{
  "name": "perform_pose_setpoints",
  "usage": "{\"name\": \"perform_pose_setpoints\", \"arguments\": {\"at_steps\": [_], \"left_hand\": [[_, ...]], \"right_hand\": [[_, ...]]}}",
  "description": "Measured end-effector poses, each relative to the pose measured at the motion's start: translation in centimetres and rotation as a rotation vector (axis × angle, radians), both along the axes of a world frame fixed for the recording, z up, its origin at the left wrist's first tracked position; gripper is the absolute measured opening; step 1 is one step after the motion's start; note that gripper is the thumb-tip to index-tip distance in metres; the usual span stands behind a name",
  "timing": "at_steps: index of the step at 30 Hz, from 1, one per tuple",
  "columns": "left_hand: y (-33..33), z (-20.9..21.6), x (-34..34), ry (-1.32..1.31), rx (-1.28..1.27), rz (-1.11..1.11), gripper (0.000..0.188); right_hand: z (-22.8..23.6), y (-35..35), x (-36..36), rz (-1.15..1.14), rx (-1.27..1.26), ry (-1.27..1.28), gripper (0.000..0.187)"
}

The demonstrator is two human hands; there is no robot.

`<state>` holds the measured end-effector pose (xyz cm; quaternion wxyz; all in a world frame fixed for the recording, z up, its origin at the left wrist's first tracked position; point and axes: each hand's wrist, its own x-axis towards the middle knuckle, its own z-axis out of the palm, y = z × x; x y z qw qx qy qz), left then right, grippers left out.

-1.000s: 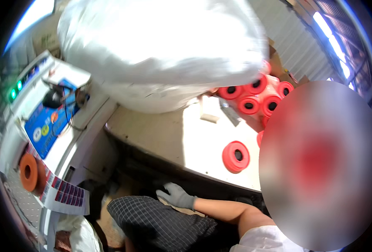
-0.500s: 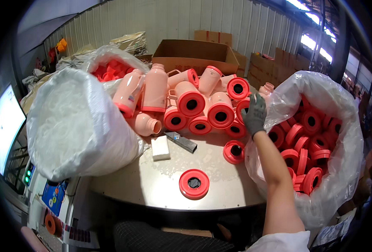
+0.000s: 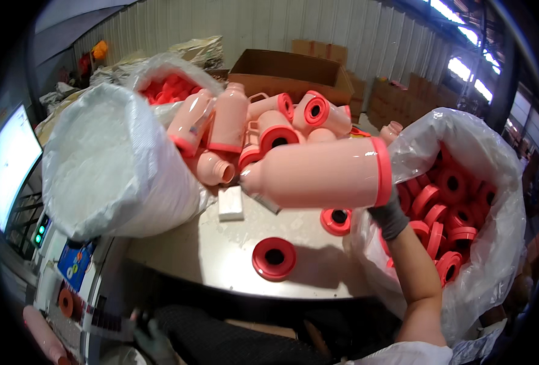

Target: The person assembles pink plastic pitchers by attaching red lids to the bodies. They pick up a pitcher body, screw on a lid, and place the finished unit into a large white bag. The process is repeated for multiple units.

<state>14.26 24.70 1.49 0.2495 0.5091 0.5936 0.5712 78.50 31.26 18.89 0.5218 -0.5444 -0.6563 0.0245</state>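
Note:
In front of me a pale pink vacuum flask body [image 3: 318,176] with a red base ring hangs sideways above the table, its neck pointing left. My right hand [image 3: 393,216], in a grey glove, is closed on it near the red base; the flask hides most of the fingers. My left hand [image 3: 153,340], also gloved, is low at the left beside my leg, smeared and dark, so its fingers do not read clearly. One red ring-shaped base [image 3: 263,267] lies near the table's front edge. Another red base [image 3: 330,227] sits just below the raised flask.
More pink flasks [image 3: 227,121] are heaped at the table's back. A white block [image 3: 230,204] lies before them. The white woven sack [image 3: 172,176] stands left, a clear plastic bag [image 3: 464,131] of red bases right. An open cardboard box [image 3: 288,82] is behind.
My right hand has taken a flask from the heap and brought it toward me, sideways over the table. My left hand has come into view at the lower left.

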Motion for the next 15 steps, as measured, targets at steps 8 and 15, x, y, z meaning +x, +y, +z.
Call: {"name": "perform_pose_setpoints", "arguments": {"at_steps": [8,15], "left_hand": [[-3.7,8.6,5.5,0.237,0.574,-0.374,0.065],[-15.0,3.4,-1.5,0.120,-0.044,0.238,0.031]], "right_hand": [[-11.1,-4.4,-24.2,0.760,-0.684,0.184,0.042],[-12.2,-9.1,-38.7,0.478,-0.815,0.823,0.055]]}}
